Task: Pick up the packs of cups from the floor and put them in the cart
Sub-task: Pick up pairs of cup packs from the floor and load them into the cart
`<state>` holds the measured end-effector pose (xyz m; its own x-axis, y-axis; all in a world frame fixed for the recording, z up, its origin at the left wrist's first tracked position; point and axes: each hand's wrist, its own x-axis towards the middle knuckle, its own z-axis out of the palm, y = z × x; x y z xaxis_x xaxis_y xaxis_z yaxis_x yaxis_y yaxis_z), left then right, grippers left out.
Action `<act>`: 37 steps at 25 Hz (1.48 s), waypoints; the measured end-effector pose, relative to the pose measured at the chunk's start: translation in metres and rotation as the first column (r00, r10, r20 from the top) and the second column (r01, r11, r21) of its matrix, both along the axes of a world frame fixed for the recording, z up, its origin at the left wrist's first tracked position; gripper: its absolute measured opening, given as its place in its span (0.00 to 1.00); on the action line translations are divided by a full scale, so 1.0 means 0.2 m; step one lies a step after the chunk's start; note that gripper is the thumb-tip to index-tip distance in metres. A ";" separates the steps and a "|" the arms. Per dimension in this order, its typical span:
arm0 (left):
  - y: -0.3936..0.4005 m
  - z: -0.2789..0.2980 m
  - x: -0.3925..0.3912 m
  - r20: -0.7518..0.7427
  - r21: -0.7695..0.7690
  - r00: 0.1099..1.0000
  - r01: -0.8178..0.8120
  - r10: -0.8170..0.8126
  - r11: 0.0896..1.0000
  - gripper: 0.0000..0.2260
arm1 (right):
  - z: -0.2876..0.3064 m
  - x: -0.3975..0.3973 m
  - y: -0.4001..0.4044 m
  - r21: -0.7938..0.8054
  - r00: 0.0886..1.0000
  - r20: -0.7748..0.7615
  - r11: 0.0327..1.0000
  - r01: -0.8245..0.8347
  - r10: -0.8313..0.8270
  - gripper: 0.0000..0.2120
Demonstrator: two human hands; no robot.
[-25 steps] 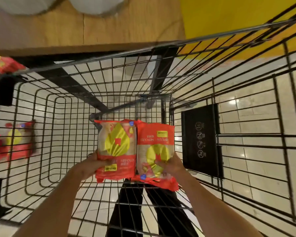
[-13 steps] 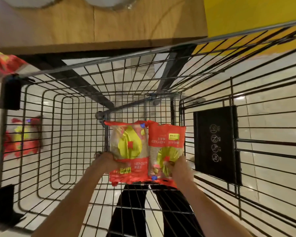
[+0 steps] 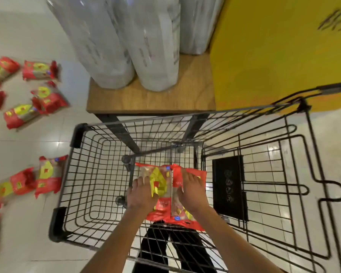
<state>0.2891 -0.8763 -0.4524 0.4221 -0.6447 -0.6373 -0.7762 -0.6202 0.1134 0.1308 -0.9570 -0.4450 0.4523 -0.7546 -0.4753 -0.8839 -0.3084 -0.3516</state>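
Note:
Two red and yellow packs of cups lie side by side on the bottom of the black wire cart (image 3: 79,134). My left hand (image 3: 141,194) rests on the left pack (image 3: 159,182), fingers straight along its left edge. My right hand (image 3: 191,192) lies flat on the right pack (image 3: 202,175) with its fingers spread. Several more packs (image 3: 47,178) lie scattered on the white tiled floor to the left of the cart, some further back (image 3: 40,70).
A wooden shelf (image 3: 150,99) with tall white wrapped rolls (image 3: 110,46) stands just beyond the cart's front. A yellow panel (image 3: 274,46) is at the back right. A black sign plate (image 3: 228,186) hangs inside the cart by its folding seat frame.
The packs went down from mid-air onto the cart bottom. My hands shifted from gripping their near ends to lying on top. The view rose, showing the floor packs and the shelf.

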 end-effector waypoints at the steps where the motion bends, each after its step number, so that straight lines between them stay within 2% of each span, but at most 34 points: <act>1: 0.00 0.11 0.00 -0.001 -0.091 1.000 -0.002 0.002 0.996 0.33 | 0.11 0.03 -0.02 -0.079 0.996 0.046 0.994 -0.069 0.073 0.29; 3: 0.00 0.35 0.02 -0.009 -0.236 1.000 -0.011 0.009 0.972 0.28 | 0.36 0.11 -0.06 -0.173 0.977 0.115 0.973 -0.156 0.177 0.25; 5: 0.02 0.58 0.07 0.007 -0.352 1.000 -0.018 0.022 0.936 0.26 | 0.62 0.21 -0.08 -0.189 0.956 0.123 0.952 -0.241 0.266 0.26; 10: 0.20 1.17 0.24 0.167 -0.599 0.972 -0.034 0.166 0.800 0.28 | 1.22 0.43 0.00 -0.341 0.881 0.210 0.876 -0.341 0.424 0.27; 13: 0.33 1.46 0.26 0.215 -0.656 0.931 -0.086 0.295 0.750 0.29 | 1.49 0.55 0.09 -0.457 0.814 0.227 0.797 -0.396 0.535 0.27; 17: 0.71 1.74 0.16 0.291 -0.738 0.807 -0.153 0.514 0.657 0.31 | 1.81 0.66 0.40 -0.510 0.669 0.259 0.687 -0.518 0.697 0.28; 20: 1.08 1.84 0.07 0.339 -0.755 0.691 -0.205 0.638 0.623 0.30 | 1.93 0.71 0.71 -0.566 0.534 0.259 0.575 -0.591 0.805 0.29; 25: 1.75 1.93 -0.05 0.378 -0.740 0.475 -0.362 0.795 0.567 0.28 | 2.01 0.76 1.28 -0.546 0.327 0.270 0.424 -0.722 0.905 0.30; 29: 2.14 1.96 -0.05 0.363 -0.752 0.361 -0.430 0.859 0.499 0.30 | 2.05 0.84 1.67 -0.569 0.209 0.263 0.326 -0.755 0.942 0.29; 32: 2.42 1.96 0.03 0.373 -0.773 0.314 -0.415 0.873 0.479 0.28 | 2.06 0.97 1.94 -0.597 0.147 0.242 0.266 -0.757 0.959 0.28; 37: 2.84 1.92 0.26 0.401 -0.767 0.264 -0.427 0.877 0.479 0.26 | 2.03 1.27 2.34 -0.595 0.131 0.226 0.243 -0.766 0.965 0.28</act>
<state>0.3414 -0.3092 -0.0678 0.9380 0.0416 0.3441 -0.0379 -0.9745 0.2210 0.3850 -0.4890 -0.0393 0.9364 0.2982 0.1851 0.3418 -0.8947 -0.2874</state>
